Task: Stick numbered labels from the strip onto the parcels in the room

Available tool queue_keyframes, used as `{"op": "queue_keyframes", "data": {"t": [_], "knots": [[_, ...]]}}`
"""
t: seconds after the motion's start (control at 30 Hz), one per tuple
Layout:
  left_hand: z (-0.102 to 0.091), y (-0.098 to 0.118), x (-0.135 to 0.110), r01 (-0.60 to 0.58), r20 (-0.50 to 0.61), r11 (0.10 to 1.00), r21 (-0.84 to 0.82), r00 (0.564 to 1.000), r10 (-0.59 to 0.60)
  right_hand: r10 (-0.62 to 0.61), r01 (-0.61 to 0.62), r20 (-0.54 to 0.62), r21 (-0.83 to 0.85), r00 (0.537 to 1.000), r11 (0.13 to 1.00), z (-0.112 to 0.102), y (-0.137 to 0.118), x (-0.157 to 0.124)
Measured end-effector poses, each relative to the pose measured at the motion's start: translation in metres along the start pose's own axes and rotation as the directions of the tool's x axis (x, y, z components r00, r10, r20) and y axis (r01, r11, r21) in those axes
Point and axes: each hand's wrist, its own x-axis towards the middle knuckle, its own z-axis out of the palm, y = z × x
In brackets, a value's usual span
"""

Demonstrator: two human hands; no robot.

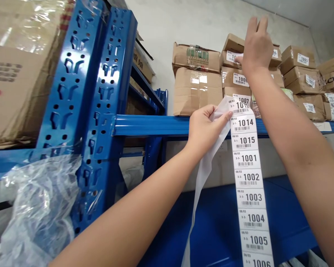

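Note:
My left hand (202,128) pinches a long strip of white barcode labels (247,160) between thumb and fingers, just in front of the shelf beam. Numbers such as 1014, 1015 and 1001 run down the strip. A blank backing strip (204,167) hangs below the same hand. Higher up, my right hand (258,48) is at the front of a cardboard box (233,41) on the top of a stack. Its thumb lies at a white label (231,56) on that box, and two fingers stretch upward. Under it, another box carries a label marked 1008 (241,79).
Blue perforated rack uprights (108,81) stand on the left, joined to a blue shelf beam (156,126). Crumpled clear plastic (41,200) hangs at lower left. A large carton (13,81) fills the upper left. More labelled boxes (303,79) are stacked to the right.

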Motion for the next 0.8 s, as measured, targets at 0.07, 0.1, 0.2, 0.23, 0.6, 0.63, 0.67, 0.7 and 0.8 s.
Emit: {"op": "queue_keyframes", "data": {"t": [0.07,0.1,0.2,0.23,0.6,0.63,0.67,0.7,0.8], "knots": [[0.000,0.000,-0.001,-0.001,-0.015,1.000,-0.012,1.000,0.001,0.024,-0.017,-0.049,0.141,0.999,0.990,-0.001,0.003,-0.004],[0.000,0.000,-0.001,0.000,-0.023,1.000,-0.022,1.000,-0.001,0.023,-0.015,-0.034,0.228,0.999,0.974,-0.002,0.004,-0.007],[0.000,0.000,-0.001,0.002,-0.056,0.998,-0.065,0.998,-0.005,0.018,-0.023,0.015,0.487,1.000,0.873,-0.012,0.003,-0.027],[-0.001,-0.001,-0.001,-0.001,-0.068,0.997,-0.083,0.998,-0.004,0.015,-0.038,0.045,0.573,0.999,0.819,-0.019,0.000,-0.039],[0.001,0.007,0.004,0.006,0.036,0.988,-0.153,0.999,0.000,-0.094,-0.323,0.437,0.777,0.895,0.540,-0.044,-0.008,-0.128],[0.001,0.009,0.004,0.010,0.058,0.986,-0.164,0.998,0.000,-0.083,-0.350,0.456,0.775,0.886,0.526,-0.042,-0.005,-0.128],[0.002,0.010,0.005,0.019,0.075,0.985,-0.173,0.997,-0.007,-0.073,-0.382,0.481,0.771,0.874,0.510,-0.041,-0.001,-0.128],[0.002,0.010,0.005,0.032,0.088,0.984,-0.173,0.996,-0.017,-0.063,-0.414,0.505,0.766,0.861,0.492,-0.040,0.003,-0.129],[0.004,0.011,0.007,0.047,0.072,0.994,-0.099,0.997,-0.040,-0.042,-0.477,0.548,0.761,0.835,0.440,-0.038,0.010,-0.131]]}}
